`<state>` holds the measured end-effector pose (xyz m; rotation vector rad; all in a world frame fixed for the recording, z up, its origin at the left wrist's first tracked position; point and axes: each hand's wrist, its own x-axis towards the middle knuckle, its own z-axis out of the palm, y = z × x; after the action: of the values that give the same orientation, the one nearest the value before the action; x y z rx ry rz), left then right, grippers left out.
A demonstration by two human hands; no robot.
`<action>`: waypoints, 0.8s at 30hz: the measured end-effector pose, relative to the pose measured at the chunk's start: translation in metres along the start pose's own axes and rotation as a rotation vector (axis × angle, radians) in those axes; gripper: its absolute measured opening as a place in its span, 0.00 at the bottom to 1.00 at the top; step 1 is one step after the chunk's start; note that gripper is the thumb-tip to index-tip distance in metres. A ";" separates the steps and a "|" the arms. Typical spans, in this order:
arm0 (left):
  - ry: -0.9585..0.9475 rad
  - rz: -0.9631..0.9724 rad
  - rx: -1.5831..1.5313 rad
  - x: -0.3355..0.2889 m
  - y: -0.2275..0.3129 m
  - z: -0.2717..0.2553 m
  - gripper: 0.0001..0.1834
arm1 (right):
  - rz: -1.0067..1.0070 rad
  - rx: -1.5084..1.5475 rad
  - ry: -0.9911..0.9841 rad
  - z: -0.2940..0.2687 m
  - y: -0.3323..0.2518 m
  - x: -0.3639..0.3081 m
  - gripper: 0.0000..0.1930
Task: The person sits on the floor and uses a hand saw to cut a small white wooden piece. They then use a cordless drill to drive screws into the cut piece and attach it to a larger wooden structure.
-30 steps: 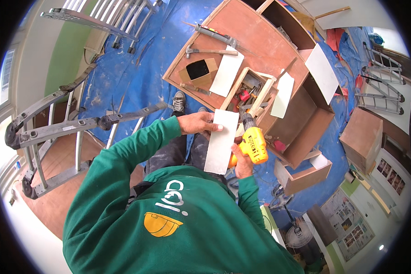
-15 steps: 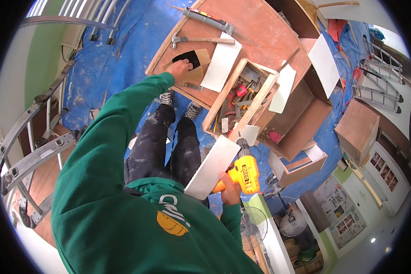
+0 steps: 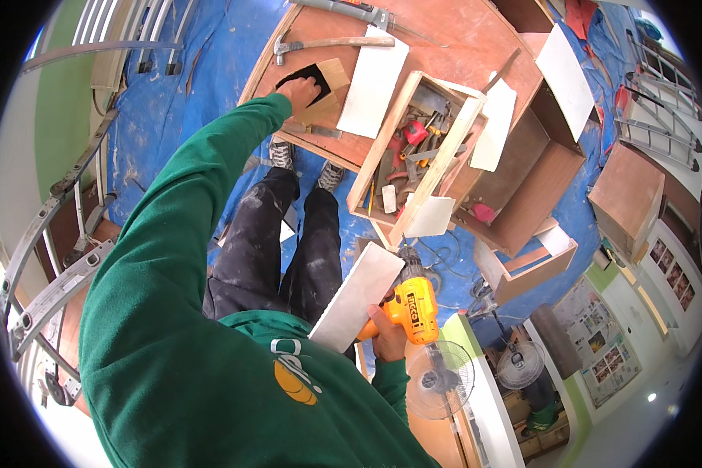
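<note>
My left hand [image 3: 299, 93] reaches over the wooden tabletop to a small brown cardboard box [image 3: 337, 80] with black inside. Its fingers look bunched together at the dark part, and whatever they pinch is hidden. My right hand [image 3: 388, 337] grips a yellow cordless drill [image 3: 418, 308] by its handle, bit pointing away from me. A white rectangular board [image 3: 357, 298] lies tilted against the drill, seemingly held with the same hand. Beyond the cardboard box lies a claw hammer [image 3: 331, 45]; a white panel [image 3: 373, 82] rests to its right.
A wooden tool box [image 3: 382, 160] full of hand tools stands at the table's near edge. A caulking gun [image 3: 351, 11] lies farther off. Open wooden cabinets [image 3: 526, 195] stand on the right, aluminium ladders [image 3: 54, 292] on the left. A fan [image 3: 440, 380] is near my right arm. Blue sheeting [image 3: 160, 148] covers the floor.
The view has shifted slightly, so the table sits higher in it. My left hand stays at the cardboard box; my right hand still holds the drill and white board, a little lower.
</note>
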<state>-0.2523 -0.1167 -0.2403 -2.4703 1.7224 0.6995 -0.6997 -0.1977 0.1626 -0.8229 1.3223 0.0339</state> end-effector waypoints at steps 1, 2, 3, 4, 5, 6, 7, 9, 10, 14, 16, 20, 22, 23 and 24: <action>0.016 -0.002 -0.043 -0.002 0.000 0.001 0.15 | -0.009 -0.002 0.008 -0.001 0.001 0.000 0.25; 0.032 -0.005 -0.086 -0.002 -0.001 0.001 0.14 | -0.018 -0.004 0.015 -0.002 0.002 -0.001 0.25; -0.006 0.003 -0.062 -0.003 -0.005 0.000 0.14 | -0.024 -0.006 0.018 -0.002 0.003 -0.001 0.25; -0.032 0.028 -0.038 -0.001 -0.006 -0.002 0.14 | -0.035 -0.017 0.016 -0.003 0.003 -0.001 0.24; -0.059 0.054 -0.015 0.002 -0.005 -0.004 0.14 | -0.046 -0.028 0.014 -0.005 0.002 -0.002 0.24; -0.087 0.079 0.002 0.004 0.000 -0.007 0.14 | -0.054 -0.043 0.015 -0.006 0.001 -0.003 0.24; -0.108 0.055 0.029 0.005 0.003 -0.010 0.13 | -0.049 -0.036 0.024 -0.005 -0.001 -0.004 0.23; -0.117 0.046 0.050 0.006 0.003 -0.012 0.14 | -0.051 -0.034 0.025 -0.002 -0.005 -0.008 0.24; -0.120 0.044 0.060 0.007 0.004 -0.011 0.14 | -0.053 -0.033 0.028 -0.002 -0.007 -0.010 0.24; -0.033 -0.114 -0.040 0.004 -0.002 0.000 0.16 | -0.056 -0.037 0.018 -0.001 -0.013 -0.016 0.24; 0.049 -0.180 -0.100 0.002 -0.004 -0.010 0.18 | -0.017 -0.061 0.038 -0.004 -0.010 -0.016 0.24; -0.016 -0.266 -0.483 -0.015 -0.003 -0.056 0.10 | -0.054 -0.033 0.038 0.000 -0.003 -0.015 0.24; 0.064 -0.338 -0.564 -0.018 -0.012 -0.035 0.08 | -0.075 -0.028 0.013 0.001 -0.008 -0.015 0.24; 0.106 -0.373 -0.609 -0.018 -0.015 -0.020 0.08 | -0.073 -0.021 0.012 0.002 -0.010 -0.014 0.24; 0.107 -0.387 -0.562 -0.018 -0.017 -0.017 0.08 | -0.071 -0.010 0.013 0.005 -0.011 -0.014 0.24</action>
<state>-0.2360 -0.0996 -0.2219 -3.1268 1.1123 1.1415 -0.6951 -0.1968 0.1804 -0.8798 1.3055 -0.0208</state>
